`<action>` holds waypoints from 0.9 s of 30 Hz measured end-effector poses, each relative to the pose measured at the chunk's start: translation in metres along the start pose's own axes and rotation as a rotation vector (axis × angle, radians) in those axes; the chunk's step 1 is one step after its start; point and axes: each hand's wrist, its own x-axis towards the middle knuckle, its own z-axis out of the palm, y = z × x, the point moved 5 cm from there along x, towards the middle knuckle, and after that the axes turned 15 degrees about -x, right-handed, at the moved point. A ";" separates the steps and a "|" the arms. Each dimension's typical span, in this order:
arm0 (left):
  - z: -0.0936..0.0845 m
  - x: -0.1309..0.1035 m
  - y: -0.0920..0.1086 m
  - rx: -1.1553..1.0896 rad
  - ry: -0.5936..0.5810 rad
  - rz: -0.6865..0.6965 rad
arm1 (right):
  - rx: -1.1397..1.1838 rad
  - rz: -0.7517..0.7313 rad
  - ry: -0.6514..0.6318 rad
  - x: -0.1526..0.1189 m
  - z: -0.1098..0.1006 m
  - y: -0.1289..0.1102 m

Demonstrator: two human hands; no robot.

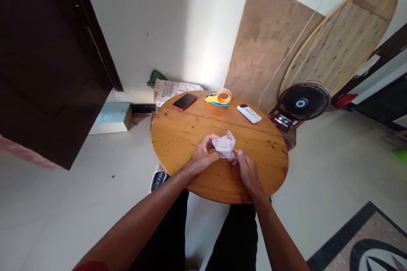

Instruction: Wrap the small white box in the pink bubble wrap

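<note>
Over the middle of the round wooden table [178, 135], a small whitish packet in crinkled, see-through plastic wrap [225, 145] is between my two hands. My left hand [204, 152] grips its left side, with the thumb in front and the fingers behind. At the lower right corner, my right hand [246, 167] pinches the wrap between thumb and fingers. A loose flap of plastic sticks up at the packet's top right. What lies inside the wrap cannot be made out.
Along the table's far side lie a phone with a red edge [185, 101], a yellow and blue tape dispenser [218, 98] and a white remote control [249, 113]. A black fan [303, 101] stands beyond the right edge. A printed sack [174, 89] lies behind the table.
</note>
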 end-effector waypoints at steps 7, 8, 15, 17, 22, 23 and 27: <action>0.003 -0.004 0.000 0.416 -0.136 0.209 | 0.036 0.063 0.039 0.014 -0.008 0.010; 0.004 -0.005 -0.001 0.508 -0.175 0.246 | 0.022 0.065 0.053 0.017 -0.010 0.010; 0.014 -0.012 -0.003 0.734 -0.335 0.337 | 0.046 0.089 0.045 0.034 -0.006 0.020; 0.015 -0.013 0.000 0.707 -0.342 0.317 | 0.103 0.097 0.054 0.036 -0.002 0.023; 0.010 -0.012 0.003 0.619 -0.261 0.244 | 0.149 0.093 0.071 0.038 0.002 0.030; 0.009 -0.011 0.003 0.614 -0.244 0.236 | 0.146 0.076 0.071 0.037 0.002 0.029; 0.010 -0.009 -0.001 0.633 -0.232 0.252 | 0.124 0.010 0.095 0.030 -0.007 0.020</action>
